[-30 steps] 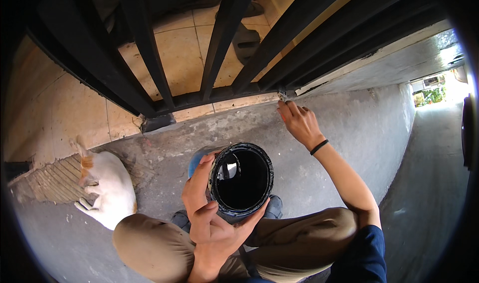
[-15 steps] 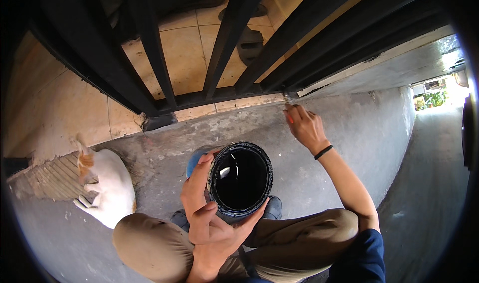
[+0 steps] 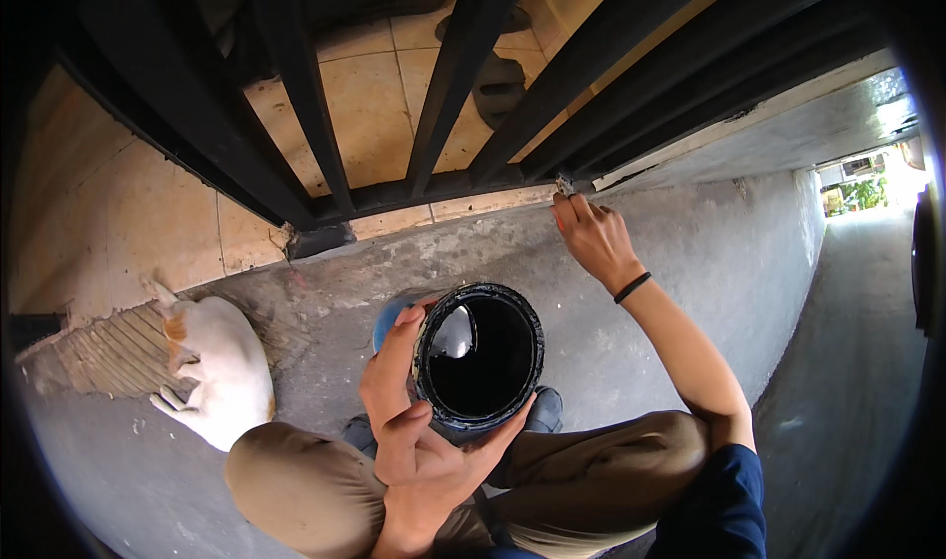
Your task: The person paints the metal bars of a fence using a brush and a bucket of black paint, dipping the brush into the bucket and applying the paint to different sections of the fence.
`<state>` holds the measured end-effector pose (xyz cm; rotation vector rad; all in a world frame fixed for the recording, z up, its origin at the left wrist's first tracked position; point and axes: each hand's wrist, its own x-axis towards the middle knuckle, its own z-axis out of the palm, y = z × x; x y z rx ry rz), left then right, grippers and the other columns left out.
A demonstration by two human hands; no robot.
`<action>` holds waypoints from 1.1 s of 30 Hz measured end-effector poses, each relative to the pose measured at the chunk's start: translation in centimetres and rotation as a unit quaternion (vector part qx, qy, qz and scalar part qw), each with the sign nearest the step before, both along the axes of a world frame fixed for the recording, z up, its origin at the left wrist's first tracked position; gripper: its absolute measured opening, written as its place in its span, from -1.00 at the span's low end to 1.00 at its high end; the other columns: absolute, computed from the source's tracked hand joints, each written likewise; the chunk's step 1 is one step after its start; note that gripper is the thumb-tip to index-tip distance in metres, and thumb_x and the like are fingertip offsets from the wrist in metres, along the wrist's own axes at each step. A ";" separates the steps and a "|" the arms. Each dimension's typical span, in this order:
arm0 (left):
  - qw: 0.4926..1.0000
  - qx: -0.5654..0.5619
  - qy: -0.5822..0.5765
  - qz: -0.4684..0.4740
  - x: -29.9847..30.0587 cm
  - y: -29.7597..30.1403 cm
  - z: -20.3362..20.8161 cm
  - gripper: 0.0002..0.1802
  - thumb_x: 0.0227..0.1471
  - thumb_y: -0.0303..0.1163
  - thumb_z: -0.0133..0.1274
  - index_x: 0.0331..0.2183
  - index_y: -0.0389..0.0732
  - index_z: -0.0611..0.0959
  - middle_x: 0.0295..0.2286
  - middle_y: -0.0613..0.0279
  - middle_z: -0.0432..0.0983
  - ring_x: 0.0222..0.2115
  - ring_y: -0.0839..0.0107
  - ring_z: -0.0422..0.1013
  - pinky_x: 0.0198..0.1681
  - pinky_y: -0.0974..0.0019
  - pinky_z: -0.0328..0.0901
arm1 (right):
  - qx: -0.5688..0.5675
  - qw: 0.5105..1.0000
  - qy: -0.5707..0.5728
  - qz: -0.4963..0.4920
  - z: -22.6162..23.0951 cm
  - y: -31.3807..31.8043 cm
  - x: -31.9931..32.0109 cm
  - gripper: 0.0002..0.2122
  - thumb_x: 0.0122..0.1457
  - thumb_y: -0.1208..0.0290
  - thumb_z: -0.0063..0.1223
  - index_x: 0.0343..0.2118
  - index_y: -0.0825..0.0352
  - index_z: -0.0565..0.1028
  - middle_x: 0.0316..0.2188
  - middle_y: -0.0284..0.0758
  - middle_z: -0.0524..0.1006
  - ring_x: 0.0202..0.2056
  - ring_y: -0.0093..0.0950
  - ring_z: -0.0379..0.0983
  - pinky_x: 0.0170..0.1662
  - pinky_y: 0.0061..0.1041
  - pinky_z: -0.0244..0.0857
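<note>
Your left hand (image 3: 419, 441) grips the open black paint can (image 3: 479, 356) above your knees; your right hand (image 3: 591, 236) pinches a small brush (image 3: 565, 182) against the black gate's bottom rail (image 3: 434, 189). Tilt that can and paint could spill onto the concrete or the white cat (image 3: 222, 367) nearby. No labels or signs show.

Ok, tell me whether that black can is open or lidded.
Open. The black can in the left hand shows a bare round mouth with dark glossy liquid inside; no lid on it.
</note>
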<state>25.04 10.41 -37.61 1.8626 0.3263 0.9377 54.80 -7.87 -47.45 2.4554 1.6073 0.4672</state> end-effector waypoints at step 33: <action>0.994 0.068 0.080 -0.031 -0.9 0.4 1.0 0.26 -0.29 -0.47 0.65 0.11 -0.03 -0.06 0.23 -0.56 0.14 0.10 -0.28 0.49 0.18 -0.07 0.55 | 0.005 0.999 0.020 -0.028 -0.5 0.6 1.0 -0.70 0.24 0.51 0.14 0.04 0.37 0.54 -0.25 -0.23 0.56 -0.34 -0.33 0.70 -0.39 -0.35 0.60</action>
